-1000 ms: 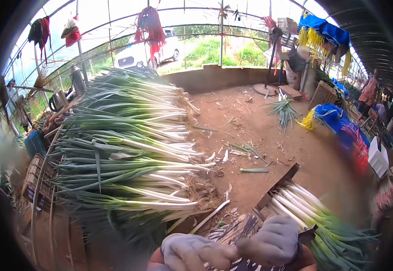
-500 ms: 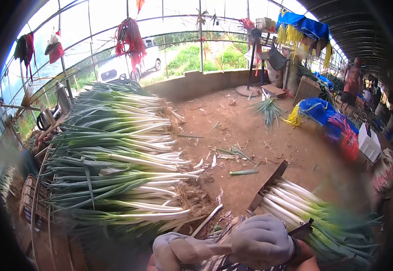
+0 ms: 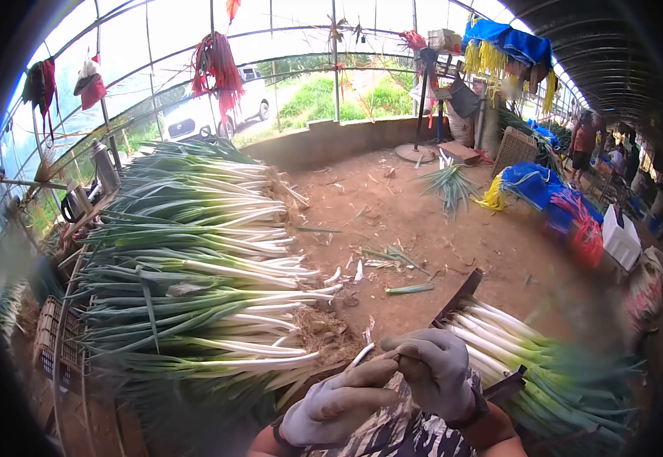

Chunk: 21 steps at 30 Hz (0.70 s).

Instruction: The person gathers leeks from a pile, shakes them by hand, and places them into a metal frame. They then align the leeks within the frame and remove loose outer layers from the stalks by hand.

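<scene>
My left hand, in a grey glove, is raised at the bottom middle with its fingers curled closed. My right hand, gloved the same way, is closed beside it, and the fingertips of both meet. Anything pinched between them is too small or hidden to make out. Just behind the left fingers shows the white end of a leek. To the left lies a large pile of leeks, roots pointing right. By my right arm, a bundle of trimmed leeks rests in a dark metal rack.
Leaf scraps and peelings lie on the dirt floor. Farther off are a small leek bunch, a blue cloth, red netting and a white crate. A person stands at the far right.
Both hands have risen and drawn together, their fingertips now meeting. The right hand has turned from knuckles-up to a raised pinch. The leek pile and the rack bundle stay put.
</scene>
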{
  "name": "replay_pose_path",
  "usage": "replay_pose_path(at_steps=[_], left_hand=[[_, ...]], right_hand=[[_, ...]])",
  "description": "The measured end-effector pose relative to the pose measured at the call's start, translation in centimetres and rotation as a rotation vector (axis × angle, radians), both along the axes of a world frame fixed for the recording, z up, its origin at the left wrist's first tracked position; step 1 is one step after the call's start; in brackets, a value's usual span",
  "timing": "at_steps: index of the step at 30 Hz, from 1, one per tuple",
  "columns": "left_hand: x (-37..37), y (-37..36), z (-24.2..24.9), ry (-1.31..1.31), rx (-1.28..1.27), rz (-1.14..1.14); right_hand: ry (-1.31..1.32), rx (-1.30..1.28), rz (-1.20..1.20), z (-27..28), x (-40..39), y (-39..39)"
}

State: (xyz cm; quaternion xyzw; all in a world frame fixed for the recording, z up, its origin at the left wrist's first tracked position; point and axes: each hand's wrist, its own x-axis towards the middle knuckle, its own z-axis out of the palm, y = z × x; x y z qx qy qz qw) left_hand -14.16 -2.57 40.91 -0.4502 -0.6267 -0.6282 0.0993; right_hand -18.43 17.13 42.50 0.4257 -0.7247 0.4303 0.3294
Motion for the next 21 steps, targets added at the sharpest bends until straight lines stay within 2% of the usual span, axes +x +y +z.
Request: replay_pose_path(at_steps=[3, 5, 6, 9, 10, 11, 13, 14, 17, 18, 21], left_hand=[[0.4, -0.4, 0.4, -0.024, -0.078, -0.015], [0.7, -1.7, 0.0, 0.132, -0.013, -0.258], [1.1, -1.5, -0.1, 0.155, 0.006, -0.244], [1.6, 0.1, -2.6, -0.094, 0.383, -0.122], [1.8, 0.7, -4.0, -0.2, 0.522, -0.36], [1.9, -0.7, -7.8, -0.386, 0.417, -0.371], [0.4, 0.9, 2.6, 0.228, 0.204, -0.317], [0.2, 0.9, 2.4, 0.227, 0.169, -0.249], [1.9, 0.5, -1.4, -0.388, 0.406, -0.454], [1.2, -0.7, -2.7, -0.372, 0.21, -0.401], [-1.2, 0.5, -1.4, -0.041, 0.338, -0.265]], right_hand=[[-0.107, 0.046, -0.016, -0.7, 0.3, 0.6], [0.035, 0.105, -0.026, 1.3, 2.2, 0.7], [0.03, 0.082, 0.033, 1.2, 1.7, 0.6], [-0.009, 0.127, 0.059, -0.3, 0.8, 0.7], [0.001, 0.1, 0.128, 1.1, 1.6, 0.5], [-0.011, 0.058, 0.147, 2.3, 2.2, 0.3], [-0.112, 0.005, 0.068, 2.4, 2.4, 0.8], [-0.013, 0.036, 0.077, 2.7, 2.3, 1.1], [-0.021, 0.04, 0.119, 1.5, 1.9, 1.7], [-0.175, 0.059, 0.079, 1.7, 2.0, 1.9], [-0.126, 0.013, 0.158, 2.0, 2.6, 1.7]])
